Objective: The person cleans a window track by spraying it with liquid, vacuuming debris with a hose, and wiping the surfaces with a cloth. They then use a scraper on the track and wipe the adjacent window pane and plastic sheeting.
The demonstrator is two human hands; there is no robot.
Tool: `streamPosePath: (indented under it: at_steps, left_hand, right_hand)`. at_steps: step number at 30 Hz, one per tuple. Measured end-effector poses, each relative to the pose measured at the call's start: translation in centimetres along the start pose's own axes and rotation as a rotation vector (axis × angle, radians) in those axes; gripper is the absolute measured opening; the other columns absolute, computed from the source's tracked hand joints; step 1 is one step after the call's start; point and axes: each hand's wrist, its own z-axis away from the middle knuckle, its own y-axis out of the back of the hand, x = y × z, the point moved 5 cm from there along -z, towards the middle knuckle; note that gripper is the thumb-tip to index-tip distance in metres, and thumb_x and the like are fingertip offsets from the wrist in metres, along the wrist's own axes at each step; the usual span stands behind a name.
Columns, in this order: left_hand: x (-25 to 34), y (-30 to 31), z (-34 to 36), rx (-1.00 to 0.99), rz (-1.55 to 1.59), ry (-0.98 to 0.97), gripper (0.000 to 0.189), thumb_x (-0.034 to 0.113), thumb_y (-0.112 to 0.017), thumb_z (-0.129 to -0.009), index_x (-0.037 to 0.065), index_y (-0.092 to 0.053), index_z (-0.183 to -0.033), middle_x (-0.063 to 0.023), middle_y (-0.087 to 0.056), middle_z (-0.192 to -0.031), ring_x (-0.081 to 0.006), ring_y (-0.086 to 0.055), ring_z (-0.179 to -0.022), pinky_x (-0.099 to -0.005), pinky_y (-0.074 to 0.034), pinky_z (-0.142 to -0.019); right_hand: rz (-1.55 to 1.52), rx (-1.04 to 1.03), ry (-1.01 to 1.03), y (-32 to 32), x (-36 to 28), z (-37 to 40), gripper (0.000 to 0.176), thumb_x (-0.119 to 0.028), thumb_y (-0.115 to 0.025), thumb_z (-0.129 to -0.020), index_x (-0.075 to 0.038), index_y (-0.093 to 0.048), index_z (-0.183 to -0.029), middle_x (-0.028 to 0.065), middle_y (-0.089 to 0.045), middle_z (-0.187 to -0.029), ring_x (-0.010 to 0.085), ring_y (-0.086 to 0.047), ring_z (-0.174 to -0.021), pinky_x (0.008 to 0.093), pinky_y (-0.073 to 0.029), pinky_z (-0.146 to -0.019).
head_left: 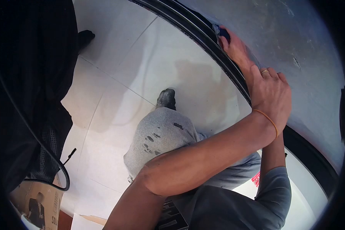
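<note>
My right hand [234, 48] reaches up over a curved black trim strip [214, 50] at the edge of a dull grey panel [291, 42]. Its fingers close round a small dark blue object [224, 35] with crumpled greyish, see-through material beside it. What this object is, I cannot make out. My left hand [271, 90], with a ring and an orange band at the wrist, comes across from the left. Its fingers are wrapped over my right forearm [249, 71], just below the wrist, and rest close against the panel.
Light floor tiles [115, 88] lie below. A person in dark clothes [38, 57] stands at the left, with a black cable [30, 130] hanging in front. A printed cardboard box [44, 207] sits at the lower left. My bent knee [165, 130] is under my left arm.
</note>
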Motion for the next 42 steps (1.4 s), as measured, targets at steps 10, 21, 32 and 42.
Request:
streamPosePath:
  at_steps: [10,21,32,42]
  left_hand:
    - [-1.0,3.8,-0.1,0.362,0.274,-0.079,0.024,0.013,-0.068,-0.079,-0.001,-0.067,-0.099,-0.0126,-0.064,-0.089,-0.0254,-0.062,-0.090,-0.0407,-0.037,-0.081]
    - [-2.3,3.2,-0.4,0.307,0.316,-0.049,0.027,0.012,-0.069,-0.077,-0.001,-0.066,-0.100,-0.0158,-0.066,-0.095,-0.0287,-0.063,-0.096,-0.0420,-0.040,-0.088]
    - [-0.5,2.4,1.3,0.203,0.328,-0.115,0.026,0.010,-0.068,-0.074,-0.001,-0.066,-0.098,-0.0179,-0.066,-0.094,-0.0293,-0.065,-0.095,-0.0447,-0.039,-0.090]
    - [-0.7,2.5,0.1,0.224,0.364,-0.202,0.017,0.007,-0.065,-0.073,-0.001,-0.063,-0.089,-0.0208,-0.065,-0.093,-0.0374,-0.064,-0.094,-0.0498,-0.044,-0.087]
  right_hand:
    - [-0.023,0.157,0.366,-3.1,-3.4,-6.0,0.027,-0.007,-0.065,-0.089,-0.008,-0.065,-0.115,0.0178,-0.061,-0.104,0.0414,-0.060,-0.097,0.0447,-0.050,-0.083]
    - [-0.049,0.132,0.339,-2.8,-1.2,-3.0,0.022,-0.008,-0.063,-0.089,-0.010,-0.062,-0.110,0.0165,-0.056,-0.107,0.0446,-0.059,-0.097,0.0508,-0.050,-0.081]
    - [0.076,0.159,0.108,1.1,6.6,6.4,0.028,0.000,-0.064,-0.082,-0.010,-0.065,-0.108,0.0145,-0.056,-0.099,0.0377,-0.061,-0.090,0.0452,-0.050,-0.078]
    - [-0.160,0.070,0.061,-5.1,-4.0,-6.1,0.025,-0.010,-0.064,-0.083,-0.009,-0.064,-0.108,0.0172,-0.062,-0.112,0.0398,-0.058,-0.105,0.0472,-0.048,-0.092]
